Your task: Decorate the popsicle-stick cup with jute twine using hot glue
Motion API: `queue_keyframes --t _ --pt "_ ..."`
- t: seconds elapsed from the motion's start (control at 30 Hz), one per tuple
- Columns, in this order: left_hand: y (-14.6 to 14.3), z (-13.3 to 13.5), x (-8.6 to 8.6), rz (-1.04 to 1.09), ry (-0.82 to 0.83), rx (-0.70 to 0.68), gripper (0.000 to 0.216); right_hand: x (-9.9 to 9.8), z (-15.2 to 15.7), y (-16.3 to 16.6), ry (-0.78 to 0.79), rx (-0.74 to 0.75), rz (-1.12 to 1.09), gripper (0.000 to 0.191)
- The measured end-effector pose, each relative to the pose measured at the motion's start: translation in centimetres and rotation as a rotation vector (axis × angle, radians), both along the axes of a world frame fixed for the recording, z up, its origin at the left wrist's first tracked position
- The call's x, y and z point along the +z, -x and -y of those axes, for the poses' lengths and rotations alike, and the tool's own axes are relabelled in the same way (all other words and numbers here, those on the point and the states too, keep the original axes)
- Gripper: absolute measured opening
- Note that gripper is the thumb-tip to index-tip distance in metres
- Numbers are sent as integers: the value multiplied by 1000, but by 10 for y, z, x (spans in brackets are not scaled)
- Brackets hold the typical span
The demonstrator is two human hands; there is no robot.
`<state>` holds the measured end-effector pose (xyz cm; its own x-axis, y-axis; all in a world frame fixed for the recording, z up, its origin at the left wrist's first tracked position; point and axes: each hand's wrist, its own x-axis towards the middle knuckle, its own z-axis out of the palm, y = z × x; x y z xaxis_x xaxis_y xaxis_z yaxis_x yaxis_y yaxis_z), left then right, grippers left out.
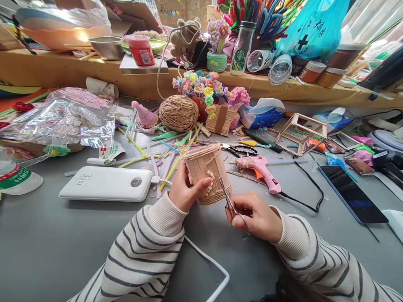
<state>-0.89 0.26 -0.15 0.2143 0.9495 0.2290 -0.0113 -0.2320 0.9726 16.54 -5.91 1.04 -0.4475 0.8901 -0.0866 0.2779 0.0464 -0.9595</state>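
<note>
Left hand (186, 189): curled around the left side of the wooden container, thumb laid across its front; the grip is closed on it.
Right hand (255, 216): fingers bent around the handles of the small scissors, closed on them.
Wooden container (206, 170): held up, slightly tilted, above the middle of the surface (47, 251); flat sticks form its side, and twine winds around both its top and bottom ends.
Beads (209, 184): a short pale row on the container's front, beside the left thumb.
Small scissors (232, 203): blades point up and left at the container's right side; whether the tips touch it, I cannot tell.
Glue gun (261, 170): pink, lying just beyond the right hand, its black cord looping to the right.
Black scissors (238, 149): lying behind the container, near the glue gun.
Power bank (105, 183): white, flat, left of the left hand, with a plug in its right end.
Ball of twine (179, 112): behind the container, beside a bunch of colourful flowers (201, 87).
Phone (353, 193): dark screen up, well to the right.
Wooden frame (310, 121): open, on the right, behind the glue gun.
Shelf (135, 87): at the back, carrying a red tub (141, 51) and a glass bottle (242, 50).
</note>
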Motion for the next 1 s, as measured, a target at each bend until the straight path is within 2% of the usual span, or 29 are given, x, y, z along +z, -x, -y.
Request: queue_keyframes --t 0.2,0.37,1.0 --pt "1 -1 -3 -34 -38 -17 60 3 1 3 -1 -14 -7 51" --pt "0 -1 -3 -47 -18 -21 66 4 2 4 17 -34 -21 45" --pt "1 2 -2 -79 -13 -16 67 6 4 6 56 -94 -30 37"
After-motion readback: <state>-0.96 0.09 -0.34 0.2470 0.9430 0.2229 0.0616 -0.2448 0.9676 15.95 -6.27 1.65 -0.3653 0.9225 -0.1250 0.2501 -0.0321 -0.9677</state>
